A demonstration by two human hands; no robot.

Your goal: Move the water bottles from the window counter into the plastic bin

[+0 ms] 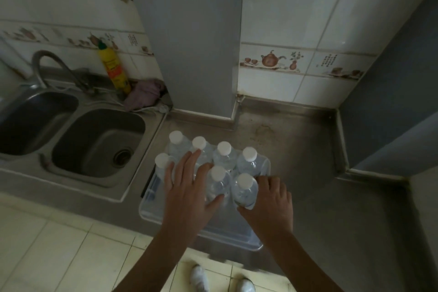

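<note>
A clear plastic bin (227,236) sits on the steel counter near its front edge. Several clear water bottles with white caps stand upright in it, such as the far-left one (176,143). My right hand (270,201) grips the nearest right bottle (244,191) by its body, inside the bin. My left hand (189,187) lies over the bin with fingers spread, its thumb touching the middle front bottle (218,182) and its fingers resting against the bottles behind.
A double steel sink (94,149) with a tap (54,66) lies left of the bin. A yellow detergent bottle (113,69) and a purple cloth (144,95) stand behind it. A grey pillar (189,42) rises behind the bin. Bare steel counter (296,149) extends right.
</note>
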